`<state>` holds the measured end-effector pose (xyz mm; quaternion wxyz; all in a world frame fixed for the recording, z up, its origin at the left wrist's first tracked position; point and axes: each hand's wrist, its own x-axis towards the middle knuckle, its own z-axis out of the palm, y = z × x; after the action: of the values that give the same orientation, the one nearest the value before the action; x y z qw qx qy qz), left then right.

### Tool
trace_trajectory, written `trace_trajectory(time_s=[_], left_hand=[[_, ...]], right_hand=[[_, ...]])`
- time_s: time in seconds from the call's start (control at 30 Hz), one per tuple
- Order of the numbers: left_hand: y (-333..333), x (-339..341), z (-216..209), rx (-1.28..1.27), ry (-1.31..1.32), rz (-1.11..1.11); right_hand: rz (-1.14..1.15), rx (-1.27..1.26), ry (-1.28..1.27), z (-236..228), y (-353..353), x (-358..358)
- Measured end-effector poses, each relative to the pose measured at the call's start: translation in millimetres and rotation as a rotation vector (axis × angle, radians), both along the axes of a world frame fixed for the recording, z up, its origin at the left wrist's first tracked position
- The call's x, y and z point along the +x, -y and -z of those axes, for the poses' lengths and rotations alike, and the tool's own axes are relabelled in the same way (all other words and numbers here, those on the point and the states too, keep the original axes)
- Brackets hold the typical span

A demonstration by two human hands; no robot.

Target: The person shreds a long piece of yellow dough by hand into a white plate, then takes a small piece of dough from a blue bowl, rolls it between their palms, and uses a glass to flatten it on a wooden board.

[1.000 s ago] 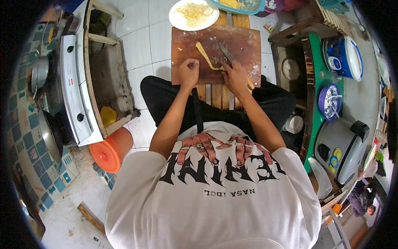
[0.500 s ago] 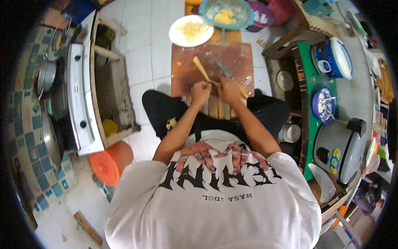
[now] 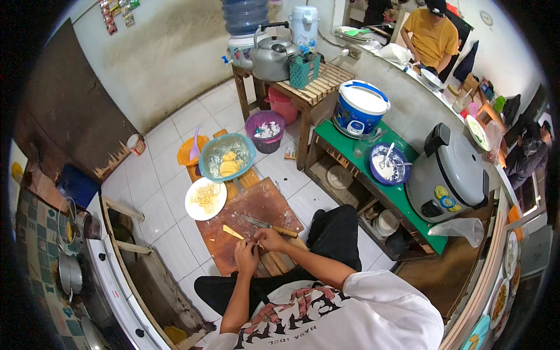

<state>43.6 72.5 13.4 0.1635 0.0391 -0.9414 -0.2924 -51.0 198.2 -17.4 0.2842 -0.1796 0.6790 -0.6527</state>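
Observation:
My left hand (image 3: 246,258) is closed in a pinch at the front edge of the brown cutting board (image 3: 262,201). My right hand (image 3: 270,240) is closed against its fingertips. A pale yellow strip of dough (image 3: 232,232) sticks out past the fingers toward the far left; the end between my hands is mostly hidden. Just beyond my right hand lies a knife (image 3: 256,222) with a wooden handle, flat on the floury board. A white plate (image 3: 192,212) holding thin yellow shreds touches the board's far left corner. Behind it, a light blue bowl (image 3: 247,144) contains yellow dough lumps and flour.
An orange basin (image 3: 185,153) with a purple spoon and a purple basket (image 3: 274,142) stand beyond the bowl. On the right are a green-topped shelf (image 3: 326,135), a purple bowl (image 3: 377,153) and a large grey cooker (image 3: 446,175). Another person (image 3: 431,35) works at the back counter.
The view has swung right and up, bringing the back counter and the other person into sight. My hands stay together at the board with the dough strip, of which less shows now.

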Motion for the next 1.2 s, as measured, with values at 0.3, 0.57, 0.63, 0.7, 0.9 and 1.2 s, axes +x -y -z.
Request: trace_trajectory(time_s=[0.3, 0.57, 0.63, 0.7, 0.9, 1.2], left_hand=[[28.4, -0.5, 17.5, -0.16, 0.06, 0.067], [10.9, -11.6, -16.1, -0.073, 0.071, 0.122], [13.5, -10.3, -14.4, -0.063, 0.043, 0.11], [10.0, -9.4, -11.7, -0.038, 0.055, 0.085], [13.4, -4.2, -1.0, 0.045, -0.055, -0.125], [12.7, 13.7, 1.7, 0.14, 0.013, -0.357]], right_hand=[[-0.107, 0.157, -0.216, -9.4, 13.0, 7.7], [-0.031, 0.327, -0.344, 5.0, -12.8, 0.5], [-0.087, 0.359, -0.18, -0.5, -10.0, 0.5], [-0.151, 0.401, 0.05, 1.0, -14.8, -2.2], [-0.043, 0.556, -0.327, -17.2, -19.9, 9.0], [-0.098, 0.718, -0.647, -38.1, -5.8, 46.1]])
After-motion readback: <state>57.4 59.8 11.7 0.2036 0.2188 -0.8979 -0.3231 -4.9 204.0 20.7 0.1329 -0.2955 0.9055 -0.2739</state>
